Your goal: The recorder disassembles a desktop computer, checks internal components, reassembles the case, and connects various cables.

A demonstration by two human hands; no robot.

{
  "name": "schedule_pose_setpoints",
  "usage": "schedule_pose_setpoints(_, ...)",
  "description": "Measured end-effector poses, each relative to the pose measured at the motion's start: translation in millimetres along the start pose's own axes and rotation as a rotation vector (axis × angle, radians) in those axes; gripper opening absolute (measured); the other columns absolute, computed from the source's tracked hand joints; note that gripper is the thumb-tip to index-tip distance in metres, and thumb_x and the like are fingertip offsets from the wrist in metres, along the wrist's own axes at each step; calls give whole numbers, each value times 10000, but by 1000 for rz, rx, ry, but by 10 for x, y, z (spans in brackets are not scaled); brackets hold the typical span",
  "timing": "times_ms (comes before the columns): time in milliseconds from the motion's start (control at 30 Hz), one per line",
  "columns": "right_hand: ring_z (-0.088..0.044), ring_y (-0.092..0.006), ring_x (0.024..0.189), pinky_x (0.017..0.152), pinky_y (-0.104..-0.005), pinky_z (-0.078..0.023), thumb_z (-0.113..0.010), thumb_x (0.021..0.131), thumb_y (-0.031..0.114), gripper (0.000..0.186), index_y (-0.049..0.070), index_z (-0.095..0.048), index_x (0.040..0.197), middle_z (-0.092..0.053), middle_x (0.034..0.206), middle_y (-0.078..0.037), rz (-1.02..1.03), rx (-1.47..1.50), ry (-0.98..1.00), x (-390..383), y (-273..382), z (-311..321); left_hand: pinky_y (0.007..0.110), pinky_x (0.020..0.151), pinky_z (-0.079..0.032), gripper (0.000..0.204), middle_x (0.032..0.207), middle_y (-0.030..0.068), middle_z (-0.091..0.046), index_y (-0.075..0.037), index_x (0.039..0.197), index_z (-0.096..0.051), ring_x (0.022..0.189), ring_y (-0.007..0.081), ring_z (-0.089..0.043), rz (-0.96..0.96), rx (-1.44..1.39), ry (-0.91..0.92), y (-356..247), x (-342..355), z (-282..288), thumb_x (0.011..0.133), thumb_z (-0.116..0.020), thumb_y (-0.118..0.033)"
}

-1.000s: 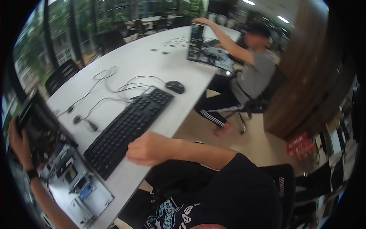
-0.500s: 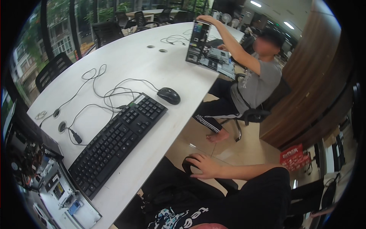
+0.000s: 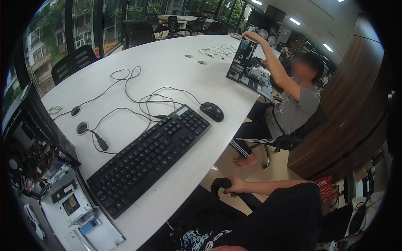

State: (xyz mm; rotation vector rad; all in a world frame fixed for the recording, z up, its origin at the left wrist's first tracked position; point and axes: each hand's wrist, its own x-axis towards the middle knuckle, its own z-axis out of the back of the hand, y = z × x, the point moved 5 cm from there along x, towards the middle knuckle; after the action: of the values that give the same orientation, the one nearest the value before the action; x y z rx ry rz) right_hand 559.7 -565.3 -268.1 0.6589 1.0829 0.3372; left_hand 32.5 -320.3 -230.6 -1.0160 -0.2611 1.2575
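My right hand (image 3: pixel 237 186) is curled round the front of a black chair armrest (image 3: pixel 220 184), beside my lap and below the table edge. My left hand is out of view. On the white table (image 3: pixel 180 144) in front of me lies a black keyboard (image 3: pixel 150 157), slanting away to the right. A black wired mouse (image 3: pixel 212 111) sits just past its far end. At the near left stands an opened computer case (image 3: pixel 31 142), its inner boards and wires exposed. A metal drive bracket (image 3: pixel 73 203) with a blue latch lies in its lowered part.
Loose black cables (image 3: pixel 125 77) and a power plug (image 3: pixel 101 143) spread behind the keyboard, near round cable holes (image 3: pixel 82 128). Across the table a seated person (image 3: pixel 295 108) holds another opened computer case (image 3: pixel 243 58). Office chairs (image 3: pixel 74 62) line the far side. A red bag (image 3: pixel 328 189) stands at right.
The view has swung left, so the table things appear farther right and more of the near computer case shows. My right hand has drawn its fingers in on the armrest.
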Motion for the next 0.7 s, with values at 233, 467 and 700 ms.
schedule_pose_setpoints(233,-688,-175,594,533,-320,-581,-779,799,100,582,-39,-554,1318,-691,777,-105,72,-61,-102,-81,-35,-202,463,925,-540,734,1107,246,-706,-22,1418,-451,1045,408,-689,159,7,-108,623,-23,229,743,-723,-116)
schedule_pose_setpoints(467,-691,-192,568,523,-345,-589,-723,759,-11,402,-40,-597,1139,-681,741,-117,19,34,-97,-625,-745,-800,480,967,-537,908,1179,276,-693,-40,1526,-377,1106,435,-686,165,57,-382,1322,-1473,135,693,-727,-126)
schedule_pose_setpoints(700,-644,-209,494,470,-353,-567,-651,759,-53,313,-53,-581,1064,-643,717,-103,48,130,-149,-917,-1015,-1108,467,936,-545,932,1094,285,-700,-53,1501,-363,1031,467,-692,304,80,-351,1679,-2154,157,626,-679,-104)
